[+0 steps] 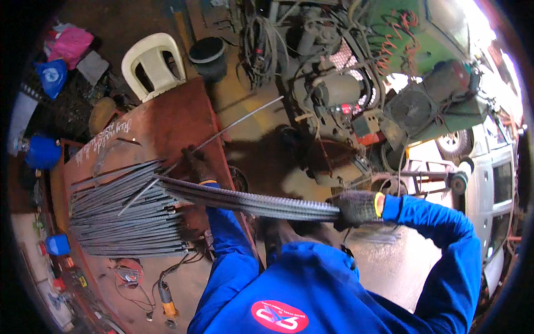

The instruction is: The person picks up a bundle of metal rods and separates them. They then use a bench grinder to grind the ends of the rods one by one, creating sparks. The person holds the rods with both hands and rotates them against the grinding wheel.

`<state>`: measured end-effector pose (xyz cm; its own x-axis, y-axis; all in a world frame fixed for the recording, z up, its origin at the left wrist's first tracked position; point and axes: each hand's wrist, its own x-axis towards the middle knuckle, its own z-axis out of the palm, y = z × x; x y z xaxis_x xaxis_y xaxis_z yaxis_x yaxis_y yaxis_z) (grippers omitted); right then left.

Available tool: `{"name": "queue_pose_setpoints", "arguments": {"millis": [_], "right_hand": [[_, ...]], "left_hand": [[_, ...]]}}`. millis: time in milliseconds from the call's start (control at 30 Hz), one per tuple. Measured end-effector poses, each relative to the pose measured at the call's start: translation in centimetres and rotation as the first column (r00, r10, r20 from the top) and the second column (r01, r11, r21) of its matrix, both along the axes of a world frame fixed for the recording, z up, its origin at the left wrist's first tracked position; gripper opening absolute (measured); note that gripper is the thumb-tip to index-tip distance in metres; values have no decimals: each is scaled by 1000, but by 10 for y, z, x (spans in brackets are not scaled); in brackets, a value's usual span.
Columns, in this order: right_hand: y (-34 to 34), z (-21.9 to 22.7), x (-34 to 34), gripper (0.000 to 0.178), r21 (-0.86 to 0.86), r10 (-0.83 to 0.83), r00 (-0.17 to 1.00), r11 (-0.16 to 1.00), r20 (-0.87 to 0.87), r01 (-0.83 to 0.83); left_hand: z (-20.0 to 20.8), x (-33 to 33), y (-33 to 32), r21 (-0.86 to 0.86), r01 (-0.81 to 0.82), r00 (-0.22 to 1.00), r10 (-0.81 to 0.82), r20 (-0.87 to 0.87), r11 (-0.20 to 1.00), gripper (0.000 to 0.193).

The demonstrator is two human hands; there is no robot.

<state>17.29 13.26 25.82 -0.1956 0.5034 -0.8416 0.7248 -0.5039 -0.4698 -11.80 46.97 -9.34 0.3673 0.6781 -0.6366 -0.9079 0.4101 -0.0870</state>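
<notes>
My right hand [359, 209], in a dark glove with a yellow cuff, is closed round a bundle of ribbed steel rods [261, 203]. The bundle slants across in front of my body, and its blurred ends stick out past the hand. My left hand [196, 164], also in a dark glove, is closed on a single steel rod [239, 121] above the table's edge. That rod runs from the far right down over the table. A large pile of similar rods [122, 222] lies on the reddish-brown table [186, 114] to the left.
A yellow angle grinder [167, 300] with a cord lies at the table's near side, close to a red round item [129, 271]. Beyond the table stand a cream plastic chair [153, 64] and a black bucket [208, 58]. Machinery with hanging cables [339, 89] fills the far right.
</notes>
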Motion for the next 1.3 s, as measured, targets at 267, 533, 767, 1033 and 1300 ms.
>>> {"name": "queue_pose_setpoints", "arguments": {"millis": [267,533,767,1033,1300], "right_hand": [[29,23,8,33,11,-17,1000,1000,21,17],[37,2,27,33,-6,81,995,997,-53,-81],[38,-20,30,43,-75,39,998,996,-55,-43],[12,-48,43,49,-11,33,998,999,-59,-34],[-38,-47,56,39,35,-38,993,998,-114,42]], "left_hand": [[24,40,-98,309,150,988,-154,-12,939,41],[60,53,-140,400,77,991,-113,68,913,38],[71,47,-174,421,-5,990,-55,129,907,36],[89,49,-194,535,-166,932,-46,360,828,34],[132,77,-197,489,-123,953,-35,300,863,34]]}}
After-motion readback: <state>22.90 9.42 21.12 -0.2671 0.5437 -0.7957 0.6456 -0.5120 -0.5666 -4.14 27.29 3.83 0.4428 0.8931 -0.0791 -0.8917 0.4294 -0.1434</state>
